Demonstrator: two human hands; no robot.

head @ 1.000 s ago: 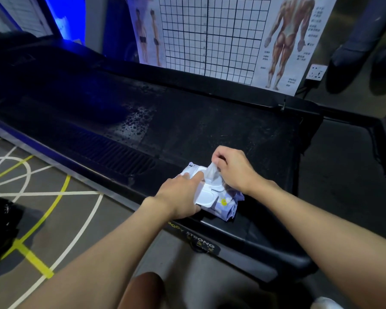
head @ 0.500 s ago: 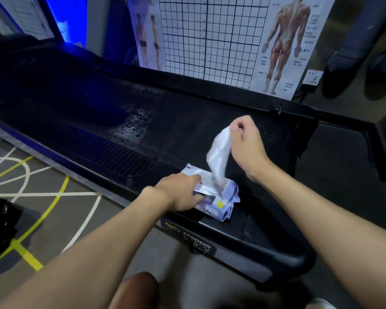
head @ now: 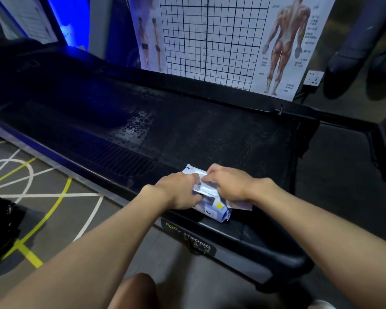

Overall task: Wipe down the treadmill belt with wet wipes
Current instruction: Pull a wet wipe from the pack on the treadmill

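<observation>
Lowered again, the right hand (head: 230, 186) sits on the wet wipes pack (head: 212, 207) beside the treadmill belt (head: 210, 134); both grips curl around it (left hand (head: 178, 192) at its left end)

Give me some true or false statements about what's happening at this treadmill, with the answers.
1. The left hand and the right hand are both on the wet wipes pack. True.
2. The pack lies on the floor. False: it rests on the treadmill's near side rail.
3. The treadmill belt is white. False: it is black.
4. A muscle anatomy poster stands behind the treadmill. True.
5. A wall socket sits right of the poster. True.
</observation>
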